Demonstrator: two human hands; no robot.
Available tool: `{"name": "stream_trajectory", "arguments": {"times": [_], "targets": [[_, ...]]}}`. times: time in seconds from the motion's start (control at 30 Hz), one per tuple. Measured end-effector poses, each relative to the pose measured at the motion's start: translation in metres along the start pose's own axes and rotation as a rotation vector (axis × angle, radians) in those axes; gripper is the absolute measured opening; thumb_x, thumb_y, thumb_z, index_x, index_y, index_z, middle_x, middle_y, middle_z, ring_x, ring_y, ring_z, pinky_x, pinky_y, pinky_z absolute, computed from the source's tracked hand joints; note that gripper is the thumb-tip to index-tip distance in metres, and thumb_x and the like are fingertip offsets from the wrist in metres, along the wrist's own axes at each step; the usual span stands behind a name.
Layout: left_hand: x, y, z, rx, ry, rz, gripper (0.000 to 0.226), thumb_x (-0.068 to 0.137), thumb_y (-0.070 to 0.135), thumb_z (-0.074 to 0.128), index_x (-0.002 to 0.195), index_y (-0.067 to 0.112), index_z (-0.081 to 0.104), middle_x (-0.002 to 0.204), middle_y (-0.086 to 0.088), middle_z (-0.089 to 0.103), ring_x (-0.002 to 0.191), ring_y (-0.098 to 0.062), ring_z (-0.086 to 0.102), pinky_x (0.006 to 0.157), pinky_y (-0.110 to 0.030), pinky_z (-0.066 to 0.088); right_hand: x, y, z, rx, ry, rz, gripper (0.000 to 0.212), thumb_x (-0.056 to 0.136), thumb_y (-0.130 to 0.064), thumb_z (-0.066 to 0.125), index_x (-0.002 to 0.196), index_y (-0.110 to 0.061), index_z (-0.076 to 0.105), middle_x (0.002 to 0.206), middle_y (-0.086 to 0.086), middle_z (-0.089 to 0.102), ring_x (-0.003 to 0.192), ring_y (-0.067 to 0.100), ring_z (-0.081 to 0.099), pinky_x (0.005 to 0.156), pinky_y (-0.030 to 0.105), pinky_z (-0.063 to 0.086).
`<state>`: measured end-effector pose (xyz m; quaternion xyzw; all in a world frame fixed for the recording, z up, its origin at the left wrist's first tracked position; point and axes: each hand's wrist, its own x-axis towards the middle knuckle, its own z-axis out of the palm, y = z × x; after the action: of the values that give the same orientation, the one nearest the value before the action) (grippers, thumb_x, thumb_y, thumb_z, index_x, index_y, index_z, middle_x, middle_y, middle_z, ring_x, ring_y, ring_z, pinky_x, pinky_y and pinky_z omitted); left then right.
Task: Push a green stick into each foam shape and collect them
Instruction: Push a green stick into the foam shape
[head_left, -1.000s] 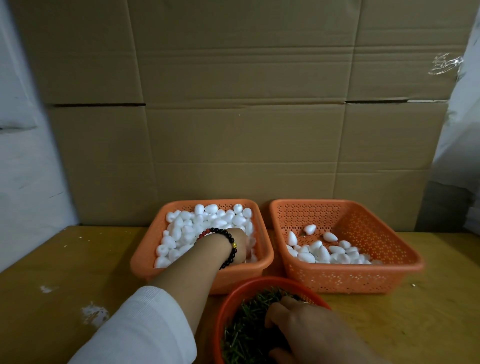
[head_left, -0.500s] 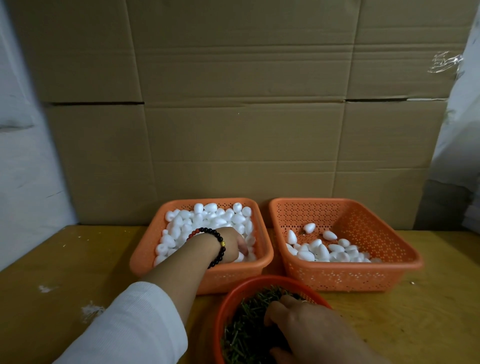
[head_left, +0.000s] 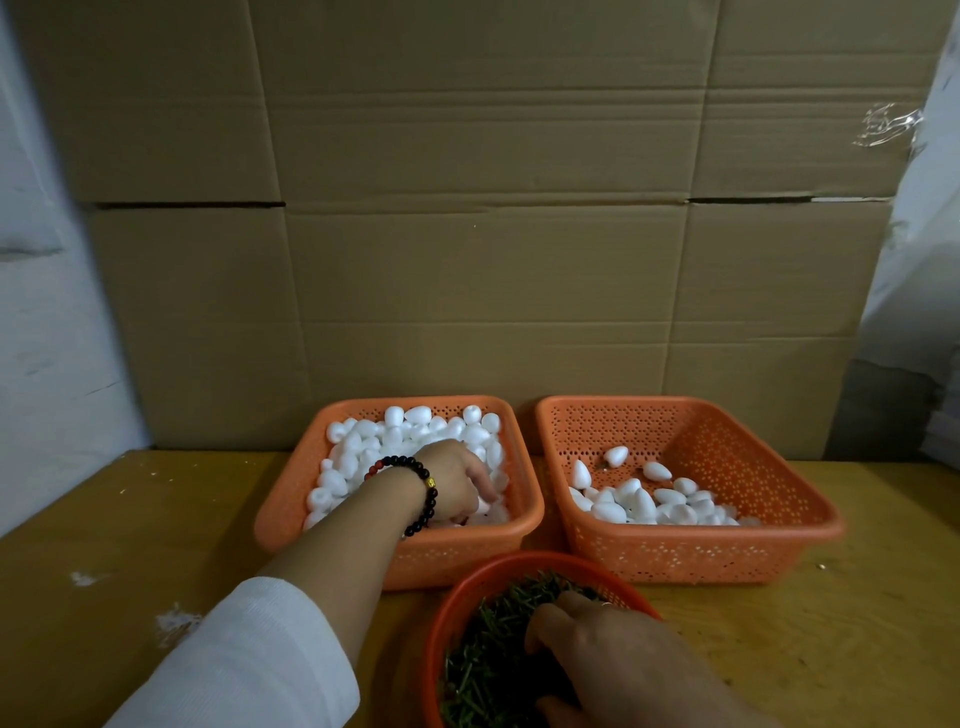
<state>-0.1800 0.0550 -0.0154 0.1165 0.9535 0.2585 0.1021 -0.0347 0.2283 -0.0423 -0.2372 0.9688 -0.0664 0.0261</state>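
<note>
Sticks, green (head_left: 498, 654), are lying heaped in a round red basket (head_left: 457, 592) at bottom centre of frame, nearest the camera. Right hand (head_left: 618, 660) is reaching into that pile w/ fingers curled down among the sticks; fingertips are buried, so can't tell if it's pinching one. White sleeve (head_left: 249, 665) is running up from bottom left to a bare forearm wearing a bead bracelet (head_left: 421, 488). Left hand (head_left: 457, 486) is dipping into the left orange basket (head_left: 395, 556), mid-frame, fingers bent down into the white foam shapes (head_left: 410, 431) piled there; whether it's got one is hidden by the hand itself. Right orange basket (head_left: 727, 551), just beside it, is holding a smaller batch of foam pieces (head_left: 639, 504) along its near side. Both baskets are sitting on a yellowish wooden table (head_left: 130, 545). Cardboard sheets (head_left: 467, 234) are standing behind, filling the upper frame.
</note>
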Motion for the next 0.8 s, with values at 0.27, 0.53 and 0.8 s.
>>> {"name": "stream_trajectory", "arguments": {"times": [0.27, 0.53, 0.8], "targets": [[-0.038, 0.001, -0.002, -0.388, 0.340, 0.181, 0.037, 0.083, 0.002, 0.061, 0.090, 0.038, 0.068, 0.069, 0.016, 0.060, 0.055, 0.011, 0.054, 0.051, -0.003, 0.038, 0.000, -0.001, -0.001, 0.000, -0.013, 0.000, 0.038, 0.087, -0.040, 0.058, 0.122, -0.030, 0.046, 0.122, -0.006, 0.048, 0.111, 0.018, 0.053, 0.085, 0.030, 0.045], [-0.079, 0.012, 0.029, -0.665, 0.553, 0.334, 0.044, 0.077, -0.008, 0.069, 0.087, 0.036, 0.071, 0.067, 0.015, 0.063, 0.062, 0.002, 0.057, 0.061, -0.010, 0.044, 0.000, -0.001, -0.001, -0.014, -0.015, 0.002, 0.039, 0.088, -0.040, 0.057, 0.123, -0.027, 0.047, 0.122, -0.003, 0.049, 0.112, 0.020, 0.053, 0.088, 0.032, 0.047], [-0.096, 0.025, 0.024, -0.832, 0.426, 0.434, 0.041, 0.081, -0.004, 0.069, 0.094, 0.035, 0.073, 0.093, 0.004, 0.073, 0.085, -0.013, 0.065, 0.080, -0.026, 0.056, 0.000, 0.000, 0.001, -0.001, -0.001, -0.001, 0.038, 0.087, -0.040, 0.057, 0.122, -0.029, 0.048, 0.119, -0.005, 0.050, 0.109, 0.017, 0.055, 0.086, 0.030, 0.047]]}}
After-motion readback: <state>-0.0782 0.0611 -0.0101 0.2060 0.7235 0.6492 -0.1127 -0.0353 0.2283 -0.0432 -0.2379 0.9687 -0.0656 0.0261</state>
